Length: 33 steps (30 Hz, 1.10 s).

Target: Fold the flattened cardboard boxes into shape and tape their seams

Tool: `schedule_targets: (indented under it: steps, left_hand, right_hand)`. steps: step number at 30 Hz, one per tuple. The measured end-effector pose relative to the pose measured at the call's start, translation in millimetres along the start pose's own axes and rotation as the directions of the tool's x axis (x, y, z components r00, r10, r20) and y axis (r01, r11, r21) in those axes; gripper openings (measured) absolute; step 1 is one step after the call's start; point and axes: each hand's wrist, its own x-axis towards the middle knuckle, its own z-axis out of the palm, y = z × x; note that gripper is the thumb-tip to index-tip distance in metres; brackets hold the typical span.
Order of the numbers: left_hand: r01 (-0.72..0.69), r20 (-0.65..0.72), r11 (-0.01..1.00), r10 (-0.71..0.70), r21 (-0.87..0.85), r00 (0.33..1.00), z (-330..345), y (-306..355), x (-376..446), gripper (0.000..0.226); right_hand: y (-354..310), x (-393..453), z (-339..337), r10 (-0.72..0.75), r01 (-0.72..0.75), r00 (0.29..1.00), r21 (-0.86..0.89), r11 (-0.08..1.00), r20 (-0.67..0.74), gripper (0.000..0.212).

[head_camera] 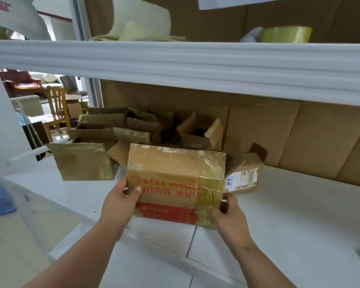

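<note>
Box (175, 179) sits between both grips — left hand (119, 202), right hand (229, 215) clamping its sides.

Two hands, left hand (119, 201) and right hand (230, 213), are on one red-printed box (175, 183). Around it: one taped box (83, 161), one labelled box (244, 177), and a heap of boxes (133, 125) too jumbled to count. One tape roll (285, 34), one wooden chair (56, 111).
</note>
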Motion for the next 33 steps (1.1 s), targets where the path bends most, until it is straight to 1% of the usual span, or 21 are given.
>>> schedule_targets:
  steps: [3, 5, 8, 11, 14, 17, 19, 22, 26, 28, 31, 33]
  left_hand:
    - [0.004, 0.004, 0.999, -0.004, 0.036, 1.000, -20.0, -7.8, 22.5, 0.034]
    - [0.029, -0.002, 0.999, -0.029, 0.043, 1.000, -30.0, -12.5, 38.1, 0.029]
    - [0.032, 0.029, 0.998, -0.034, 0.050, 0.999, -41.2, -20.1, 60.6, 0.035]
    - [-0.010, 0.070, 0.999, 0.007, 0.040, 0.998, -48.4, -20.9, 75.7, 0.039]
    - [-0.009, 0.121, 0.999, 0.013, -0.034, 0.993, -51.3, -17.8, 87.4, 0.047]
    - [0.012, 0.199, 0.998, 0.000, -0.057, 0.980, -54.1, -21.3, 104.0, 0.048]
    - [0.020, 0.249, 0.998, -0.003, -0.065, 0.969, -54.6, -27.6, 115.7, 0.051]
    - [0.080, 0.313, 0.990, -0.039, -0.119, 0.949, -51.6, -34.1, 127.7, 0.062]
    - [0.086, 0.390, 0.988, -0.030, -0.128, 0.921, -45.5, -39.3, 135.2, 0.058]
    - [0.094, 0.429, 0.991, -0.045, -0.093, 0.902, -44.1, -39.5, 137.6, 0.067]
    - [0.122, 0.427, 0.991, -0.084, -0.061, 0.900, -41.8, -41.1, 142.1, 0.084]
    - [0.123, 0.398, 0.991, -0.096, -0.044, 0.912, -37.5, -43.4, 141.6, 0.086]
  right_hand:
    - [-6.6, 9.0, 30.6, -0.070, 0.067, 0.997, -0.114, 0.991, -0.029, 0.022]
    - [-10.1, 14.7, 47.4, -0.078, 0.064, 0.993, -0.164, 0.984, -0.083, 0.022]
    - [-16.1, 21.7, 67.9, -0.060, 0.041, 0.991, -0.154, 0.987, -0.117, 0.025]
    - [-20.4, 28.2, 84.9, -0.047, 0.033, 0.990, -0.106, 0.994, -0.134, 0.030]
    - [-25.2, 33.4, 98.9, -0.046, 0.037, 0.992, -0.081, 0.996, -0.121, 0.038]
    - [-30.8, 37.2, 107.2, -0.013, 0.015, 0.996, 0.030, 0.999, -0.088, 0.042]
    - [-32.6, 40.9, 110.0, 0.015, -0.011, 0.998, 0.061, 0.998, -0.062, 0.043]
    - [-32.7, 46.4, 111.1, 0.044, -0.042, 0.999, 0.054, 0.998, -0.029, 0.040]
    - [-32.0, 51.9, 111.2, 0.055, -0.055, 0.998, 0.046, 0.997, 0.004, 0.051]
    - [-31.0, 53.3, 111.3, 0.067, -0.067, 0.998, 0.020, 0.998, 0.006, 0.057]
    - [-31.6, 50.9, 108.1, 0.068, -0.068, 0.998, -0.046, 0.997, 0.014, 0.063]
    - [-32.7, 45.1, 103.1, 0.066, -0.063, 0.998, -0.083, 0.995, 0.025, 0.063]
